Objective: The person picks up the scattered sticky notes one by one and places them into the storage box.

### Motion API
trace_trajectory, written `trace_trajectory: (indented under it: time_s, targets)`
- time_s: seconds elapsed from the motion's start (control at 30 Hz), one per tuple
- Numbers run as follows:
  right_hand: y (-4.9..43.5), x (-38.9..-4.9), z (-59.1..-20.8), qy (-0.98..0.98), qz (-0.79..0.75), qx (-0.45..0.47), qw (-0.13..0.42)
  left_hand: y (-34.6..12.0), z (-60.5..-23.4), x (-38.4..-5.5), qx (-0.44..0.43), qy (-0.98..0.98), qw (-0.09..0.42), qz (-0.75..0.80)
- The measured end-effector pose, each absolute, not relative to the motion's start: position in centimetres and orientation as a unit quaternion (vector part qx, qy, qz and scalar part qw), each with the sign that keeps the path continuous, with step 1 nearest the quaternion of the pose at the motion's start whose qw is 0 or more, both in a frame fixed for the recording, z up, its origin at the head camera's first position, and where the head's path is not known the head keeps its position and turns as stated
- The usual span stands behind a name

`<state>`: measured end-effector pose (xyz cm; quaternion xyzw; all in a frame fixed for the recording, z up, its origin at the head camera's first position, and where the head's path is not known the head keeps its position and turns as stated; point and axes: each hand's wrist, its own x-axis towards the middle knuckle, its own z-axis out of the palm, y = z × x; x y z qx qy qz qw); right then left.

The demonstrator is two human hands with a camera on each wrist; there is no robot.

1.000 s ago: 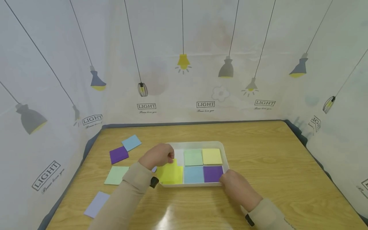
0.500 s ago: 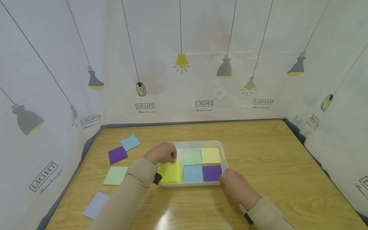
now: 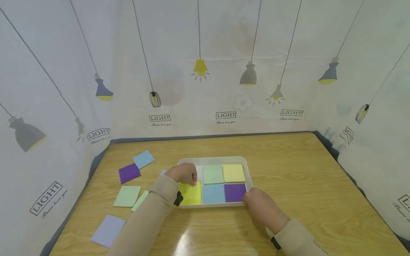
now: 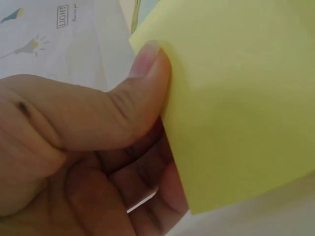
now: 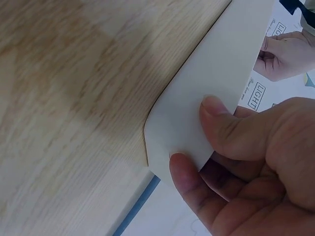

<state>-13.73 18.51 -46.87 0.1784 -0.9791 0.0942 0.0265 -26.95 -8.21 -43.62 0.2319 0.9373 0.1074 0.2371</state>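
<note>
My left hand (image 3: 183,173) is over the left part of a white tray (image 3: 214,205), pinching the edge of a bright yellow square sticky note pad (image 4: 236,103) between thumb and fingers. In the head view this yellow pad (image 3: 190,194) covers the tray's front left; whatever lies under it is hidden. My right hand (image 3: 265,208) grips the tray's front right corner, thumb on the outer wall (image 5: 192,113) in the right wrist view. Inside the tray lie a green pad (image 3: 213,174), a pale yellow pad (image 3: 234,173), a blue pad (image 3: 214,193) and a purple pad (image 3: 235,192).
Left of the tray on the wooden table (image 3: 288,170) lie more square pads: blue (image 3: 143,159), purple (image 3: 129,173), green (image 3: 126,196) and lilac (image 3: 108,230). My left sleeve (image 3: 150,217) partly covers another green one (image 3: 140,200). A printed curtain (image 3: 179,71) surrounds the table.
My left hand has moved slightly right and down with the yellow pad, which now lines up over the other yellow one in the tray. The right hand keeps its grip on the corner.
</note>
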Motion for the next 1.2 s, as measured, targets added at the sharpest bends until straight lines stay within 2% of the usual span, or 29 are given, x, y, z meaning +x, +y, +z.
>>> trace_trajectory:
  time_s: [0.57,0.83,1.2]
  targets:
    - [18.4,-13.6,-46.5,-0.978,0.101,0.181,0.032,-7.4,-45.2,-27.0,0.219,0.943,0.234,0.09]
    - [18.4,-13.5,-46.3,-0.979,0.109,0.172,0.018,-7.1,-44.7,-26.5,0.208,0.944,0.243,0.08]
    - [18.3,-13.5,-46.4,-0.979,0.105,0.174,0.026,-7.0,-44.9,-26.3,0.175,0.947,0.252,0.094]
